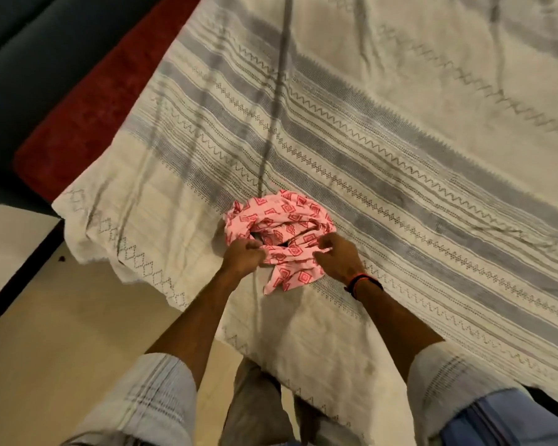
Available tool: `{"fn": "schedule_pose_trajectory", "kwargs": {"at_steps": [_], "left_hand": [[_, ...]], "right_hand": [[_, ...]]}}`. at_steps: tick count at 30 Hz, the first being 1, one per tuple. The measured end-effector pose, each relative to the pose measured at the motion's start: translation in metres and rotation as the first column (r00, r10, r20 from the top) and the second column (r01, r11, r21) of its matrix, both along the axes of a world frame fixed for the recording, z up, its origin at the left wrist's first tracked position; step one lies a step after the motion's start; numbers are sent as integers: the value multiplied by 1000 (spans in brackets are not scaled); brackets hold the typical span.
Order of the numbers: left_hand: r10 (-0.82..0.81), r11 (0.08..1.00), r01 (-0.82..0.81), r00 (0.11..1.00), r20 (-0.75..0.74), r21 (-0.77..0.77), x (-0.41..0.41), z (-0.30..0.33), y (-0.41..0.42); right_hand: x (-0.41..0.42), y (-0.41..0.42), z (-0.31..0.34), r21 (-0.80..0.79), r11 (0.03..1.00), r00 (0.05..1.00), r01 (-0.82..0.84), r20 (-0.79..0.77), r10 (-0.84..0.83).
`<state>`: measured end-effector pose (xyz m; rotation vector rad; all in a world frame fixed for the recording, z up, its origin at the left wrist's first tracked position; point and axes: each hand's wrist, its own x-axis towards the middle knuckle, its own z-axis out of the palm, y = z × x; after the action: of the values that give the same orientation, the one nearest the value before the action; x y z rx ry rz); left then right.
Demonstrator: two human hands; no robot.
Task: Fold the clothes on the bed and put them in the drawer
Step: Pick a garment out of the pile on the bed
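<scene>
hands [244, 255] [337, 257] gripping pink garment [279, 225] — crumpled, bed [400, 123]

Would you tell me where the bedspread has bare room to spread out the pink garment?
The bedspread lies bare beyond and right of the crumpled pink garment. Near the left hand and right hand, its corner runs out towards the red rug.

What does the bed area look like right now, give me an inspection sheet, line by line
Surface: bedspread, cream with grey stripes, wrinkled, hanging over the bed edge.
Job's things: pink cloth, crumpled in a heap, not yet folded; no drawer in view.
Clutter: nothing seen.
Grip: left hand and right hand both pinch the near edge of the pink cloth; a wristband sits on the right wrist.
Cables: nothing seen.
Surroundings: red rug beside the bed, pale floor below.
</scene>
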<state>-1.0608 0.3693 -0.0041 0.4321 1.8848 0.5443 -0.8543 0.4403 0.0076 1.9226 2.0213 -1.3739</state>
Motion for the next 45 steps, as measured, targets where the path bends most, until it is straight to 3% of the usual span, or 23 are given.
{"fn": "schedule_pose_trajectory", "kwargs": {"at_steps": [4, 5, 7, 8, 10, 17, 21, 24, 29, 33, 34, 36, 39, 45], "left_hand": [[32, 999, -32, 999, 21, -16, -7, -19, 23], [11, 998, -9, 999, 33, -65, -19, -49, 38], [-27, 999, 28, 999, 34, -20, -15, -44, 40], [-49, 998, 50, 998, 36, -47, -18, -71, 50], [-96, 995, 97, 995, 24, -21, -10, -64, 53], [-102, 993, 103, 995, 19, -61, -14, -86, 60], [-118, 991, 116, 993, -23, -70, -15, -84, 58], [-179, 984, 179, 974, -138, -15, -6, -66, 56], [-150, 962, 204, 949, -276, 179, 11, -13, 58], [-78, 937, 179, 944, -320, 299, 17, 18, 58], [-70, 905, 208, 933, -353, 371, 26, 52, 48], [-62, 897, 206, 935, -350, 392, 22, 50, 51], [10, 815, 220, 919, -393, 536, 39, 123, 32], [54, 695, 321, 869, -492, 644, 66, 221, 6]], "right_hand": [[-32, 30, -13, 95, 978, 981, -187, 72, 181], [-51, 46, -43, 71, 966, 965, -250, 103, 242], [-59, 45, -39, 98, 896, 896, -433, 151, 417], [-69, 53, -65, 112, 856, 856, -505, 186, 481], [-68, 50, -67, 212, 785, 808, -582, 263, 528], [-92, 55, -107, 140, 698, 665, -703, 478, 574], [-101, 57, -96, 183, 721, 721, -668, 399, 566], [-95, 58, -79, 201, 799, 816, -567, 267, 512], [-79, 59, -37, 285, 879, 922, -383, 59, 382], [-70, 59, -5, 305, 902, 943, -304, -39, 331], [-55, 49, 30, 353, 894, 946, -275, -68, 318], [-54, 55, 32, 313, 926, 950, -212, -157, 270], [-21, 41, 103, 369, 917, 929, -151, -264, 259], [32, 17, 186, 353, 914, 884, -199, -339, 323]]}}
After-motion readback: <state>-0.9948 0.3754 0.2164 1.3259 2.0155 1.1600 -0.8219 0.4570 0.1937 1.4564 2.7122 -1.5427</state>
